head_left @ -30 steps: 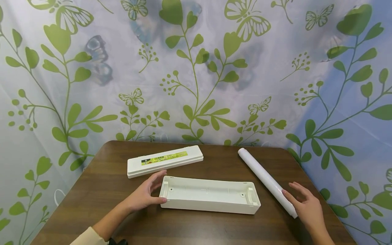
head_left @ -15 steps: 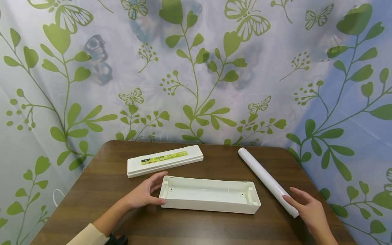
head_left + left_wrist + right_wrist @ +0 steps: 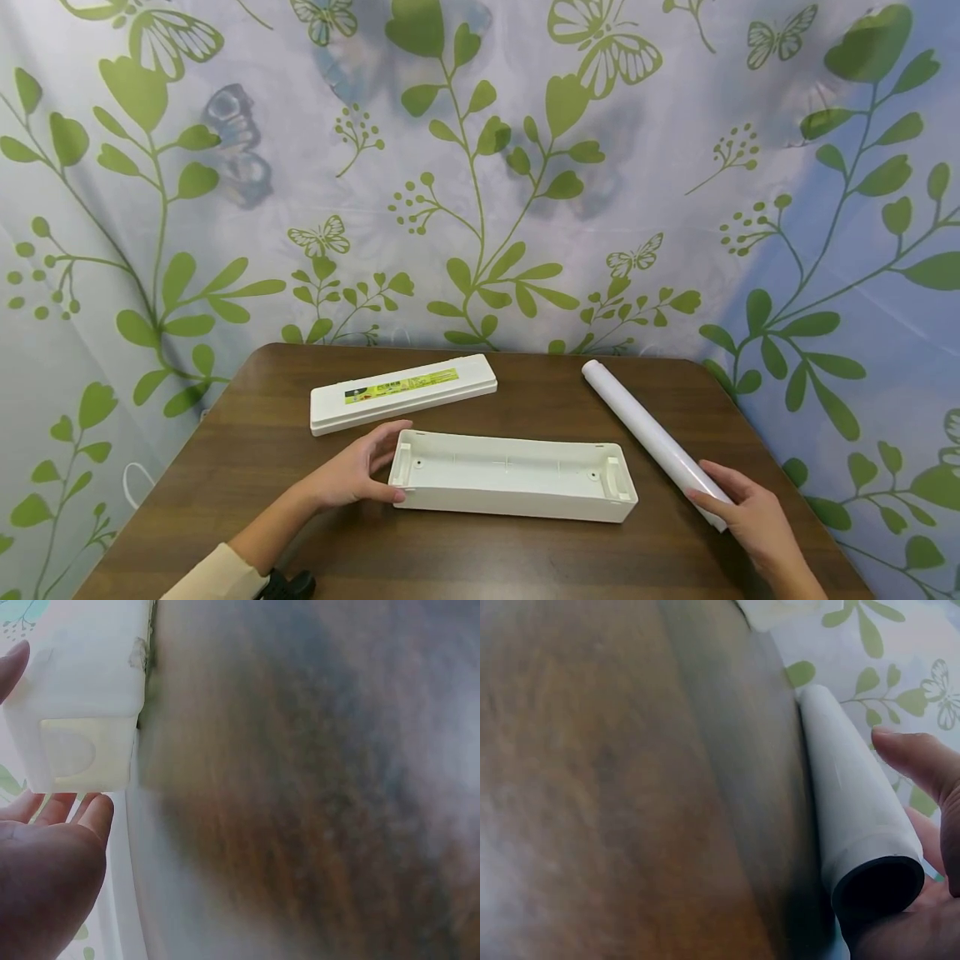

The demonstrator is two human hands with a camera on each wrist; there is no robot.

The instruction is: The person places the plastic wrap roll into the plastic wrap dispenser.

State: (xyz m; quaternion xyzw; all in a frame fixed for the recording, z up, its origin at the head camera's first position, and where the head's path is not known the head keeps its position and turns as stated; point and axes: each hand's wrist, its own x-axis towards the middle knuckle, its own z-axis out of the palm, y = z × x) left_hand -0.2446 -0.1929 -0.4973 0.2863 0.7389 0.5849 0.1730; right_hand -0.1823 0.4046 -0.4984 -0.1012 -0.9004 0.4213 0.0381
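Observation:
A long white plastic box [image 3: 517,504], its top uncovered and nothing inside, stands on the table in the head view. My left hand [image 3: 348,475] holds its left end, thumb at the front corner and fingers at the back one. The left wrist view shows the end wall of the box [image 3: 82,754] between thumb and fingers. On the right lies a glossy white roll of plastic wrap [image 3: 648,429], slanting toward me. My right hand [image 3: 753,517] grips its near end, thumb over it and fingers along the far side. The roll's hollow dark core [image 3: 877,889] shows in the right wrist view.
Behind the box lies its white lid [image 3: 405,404] with a yellow-green label. The brown table [image 3: 517,562] ends at a curtain [image 3: 480,208] printed with leaves and butterflies. A small black object [image 3: 288,585] sits by the left sleeve.
My right hand has closed in around the near end of the roll, its fingers now against the far side. The left hand stays at the box, and box and lid have not moved.

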